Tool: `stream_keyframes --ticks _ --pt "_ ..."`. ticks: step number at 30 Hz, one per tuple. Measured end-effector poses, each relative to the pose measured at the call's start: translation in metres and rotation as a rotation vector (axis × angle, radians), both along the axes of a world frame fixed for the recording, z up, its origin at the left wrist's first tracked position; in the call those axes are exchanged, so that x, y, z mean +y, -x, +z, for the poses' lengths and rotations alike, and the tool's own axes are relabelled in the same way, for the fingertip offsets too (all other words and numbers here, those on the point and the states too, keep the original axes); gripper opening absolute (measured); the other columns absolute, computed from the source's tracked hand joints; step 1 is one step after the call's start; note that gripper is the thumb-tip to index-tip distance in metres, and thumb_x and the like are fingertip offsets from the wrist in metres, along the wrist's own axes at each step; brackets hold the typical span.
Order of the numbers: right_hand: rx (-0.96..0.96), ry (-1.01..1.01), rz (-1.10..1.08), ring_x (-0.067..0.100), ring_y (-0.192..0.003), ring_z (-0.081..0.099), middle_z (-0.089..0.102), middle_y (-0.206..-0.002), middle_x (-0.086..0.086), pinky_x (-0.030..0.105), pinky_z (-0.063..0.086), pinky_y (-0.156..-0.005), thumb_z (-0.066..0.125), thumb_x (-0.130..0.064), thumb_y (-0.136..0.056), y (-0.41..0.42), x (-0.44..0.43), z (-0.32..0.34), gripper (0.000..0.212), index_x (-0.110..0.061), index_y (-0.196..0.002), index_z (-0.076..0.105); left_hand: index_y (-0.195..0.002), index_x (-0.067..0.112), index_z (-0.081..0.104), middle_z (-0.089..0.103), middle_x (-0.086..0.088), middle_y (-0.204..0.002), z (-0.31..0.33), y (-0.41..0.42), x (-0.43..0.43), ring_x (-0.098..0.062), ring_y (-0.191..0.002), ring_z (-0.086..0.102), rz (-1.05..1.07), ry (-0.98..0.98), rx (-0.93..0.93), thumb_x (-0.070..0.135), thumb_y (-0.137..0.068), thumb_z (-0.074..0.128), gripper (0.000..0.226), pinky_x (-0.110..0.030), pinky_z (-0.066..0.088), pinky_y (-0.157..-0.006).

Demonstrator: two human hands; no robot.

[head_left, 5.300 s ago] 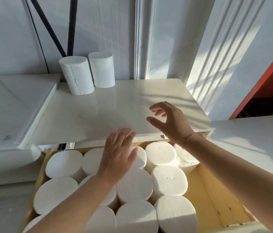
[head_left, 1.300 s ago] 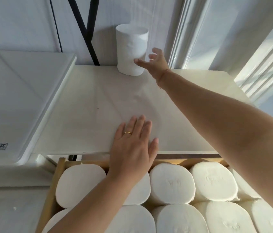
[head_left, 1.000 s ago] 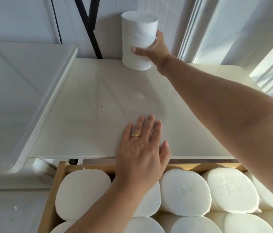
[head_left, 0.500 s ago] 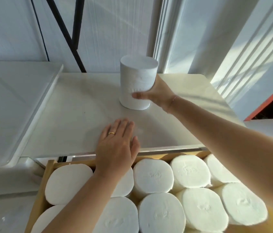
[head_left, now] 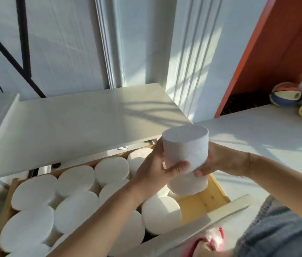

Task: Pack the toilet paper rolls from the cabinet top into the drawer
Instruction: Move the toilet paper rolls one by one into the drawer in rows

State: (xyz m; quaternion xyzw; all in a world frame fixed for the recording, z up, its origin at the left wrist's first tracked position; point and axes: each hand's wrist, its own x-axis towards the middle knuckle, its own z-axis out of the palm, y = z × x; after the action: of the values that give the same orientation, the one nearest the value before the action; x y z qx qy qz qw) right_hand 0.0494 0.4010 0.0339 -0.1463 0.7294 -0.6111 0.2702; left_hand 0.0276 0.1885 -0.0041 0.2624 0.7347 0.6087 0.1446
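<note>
— Since half a second ago the roll (head_left: 185, 145) has left the back of the cabinet top (head_left: 83, 123) and now hangs past its front right corner, over the drawer (head_left: 219, 188). The left hand (head_left: 157, 169), which lay flat near the front edge, has come up to join it.

— So who is holding it?

— Both. The left hand wraps the near-left side, thumb across the front; the right hand (head_left: 215, 160) cups the far-right side, fingers curled under the lower part. Each is closed on the roll, which stands upright.

— Why 2 hands for something so light?

— My guess: steering. The packed rolls (head_left: 76, 179) stand on end, shoulder to shoulder, and the only bare wood showing is along the drawer's right wall near the front right corner. The roll hangs just above another one at that side, so it probably needs guiding straight down into the gap.

— Anything left on top?

— None that I can see; the cabinet top looks bare, so this seems to be the last 1.

— Risk?

— Soft paper snagging on its neighbours and tilting.
</note>
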Motion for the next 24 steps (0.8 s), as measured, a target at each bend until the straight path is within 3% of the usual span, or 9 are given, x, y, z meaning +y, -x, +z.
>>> stream_keyframes --ticks 2,5,9,12,14,17,20,22,24 --pt "-0.064 -0.003 0.047 0.028 -0.124 0.056 0.058 -0.134 0.012 0.031 0.049 -0.098 0.081 -0.014 -0.068 -0.014 0.018 -0.006 0.075 -0.016 -0.136 0.048 -0.131 0.037 0.037 0.058 0.011 -0.124 -0.003 -0.015 0.020 -0.008 -0.115 0.055 0.020 -0.009 -0.038 0.058 -0.061 0.078 0.083 -0.041 0.048 -0.095" --pt "-0.096 -0.107 0.068 0.024 -0.124 0.055 0.059 -0.133 0.007 0.039 0.047 -0.105 0.075 0.002 -0.072 -0.025 0.035 -0.021 0.073 -0.022 -0.136 0.048 -0.135 0.036 0.030 0.056 0.017 -0.121 -0.016 -0.028 0.035 -0.004 -0.111 0.054 0.023 0.060 -0.077 0.049 -0.058 0.081 0.093 -0.033 0.049 -0.093" --pt "-0.074 -0.235 0.041 0.012 -0.121 0.055 0.062 -0.126 -0.008 0.027 0.046 -0.103 0.083 -0.014 -0.068 -0.030 0.039 -0.033 0.071 -0.039 -0.127 0.052 -0.129 0.043 0.030 0.051 0.023 -0.117 -0.030 -0.039 0.043 0.010 -0.106 0.048 0.032 0.117 -0.041 0.035 -0.062 0.081 0.085 -0.020 0.048 -0.087" --pt "-0.141 -0.110 0.055 0.015 -0.126 0.053 0.059 -0.132 -0.003 0.027 0.044 -0.105 0.081 -0.017 -0.072 -0.036 0.044 -0.033 0.074 -0.030 -0.136 0.046 -0.123 0.048 0.033 0.052 0.021 -0.117 -0.033 -0.047 0.045 0.003 -0.110 0.049 0.046 0.114 -0.044 0.037 -0.056 0.080 0.082 -0.022 0.050 -0.088" --pt "-0.255 0.028 0.031 0.019 -0.132 0.050 0.056 -0.139 0.000 0.030 0.042 -0.108 0.077 -0.035 -0.075 -0.042 0.049 -0.032 0.075 -0.024 -0.141 0.043 -0.124 0.049 0.031 0.051 0.017 -0.123 -0.036 -0.055 0.046 -0.003 -0.115 0.049 0.023 0.115 -0.070 0.041 -0.060 0.080 0.081 -0.024 0.048 -0.092" --pt "-0.387 -0.028 -0.040 0.014 -0.123 0.057 0.060 -0.135 -0.002 0.033 0.043 -0.109 0.062 -0.056 -0.080 -0.052 0.052 -0.037 0.064 -0.024 -0.134 0.049 -0.127 0.050 0.024 0.045 0.015 -0.135 -0.040 -0.069 0.042 0.000 -0.121 0.044 -0.028 0.196 -0.063 0.058 -0.072 0.069 0.072 -0.014 0.036 -0.098" --pt "-0.285 -0.240 -0.167 0.015 -0.097 0.067 0.067 -0.115 0.005 0.029 0.055 -0.093 0.055 -0.038 -0.093 -0.056 0.043 -0.045 0.027 -0.022 -0.114 0.058 -0.139 0.041 0.017 0.035 0.007 -0.147 -0.042 -0.076 0.038 -0.009 -0.131 0.034 -0.050 0.335 -0.065 0.073 -0.076 0.046 0.076 -0.025 0.027 -0.106" --pt "-0.186 -0.373 -0.283 0.021 -0.094 0.070 0.071 -0.109 0.010 0.029 0.058 -0.085 0.061 -0.023 -0.093 -0.056 0.036 -0.046 0.013 -0.017 -0.104 0.065 -0.143 0.035 0.018 0.031 0.007 -0.149 -0.043 -0.073 0.035 -0.012 -0.134 0.029 -0.035 0.434 -0.043 0.062 -0.087 0.042 0.066 -0.026 0.023 -0.106" --pt "-0.110 -0.505 -0.355 0.025 -0.090 0.072 0.073 -0.106 0.012 0.033 0.059 -0.084 0.068 -0.011 -0.086 -0.056 0.032 -0.051 0.014 -0.013 -0.101 0.070 -0.142 0.030 0.028 0.033 0.006 -0.147 -0.044 -0.069 0.031 -0.018 -0.136 0.025 -0.011 0.624 0.128 0.038 -0.095 0.047 0.051 -0.033 0.019 -0.111"
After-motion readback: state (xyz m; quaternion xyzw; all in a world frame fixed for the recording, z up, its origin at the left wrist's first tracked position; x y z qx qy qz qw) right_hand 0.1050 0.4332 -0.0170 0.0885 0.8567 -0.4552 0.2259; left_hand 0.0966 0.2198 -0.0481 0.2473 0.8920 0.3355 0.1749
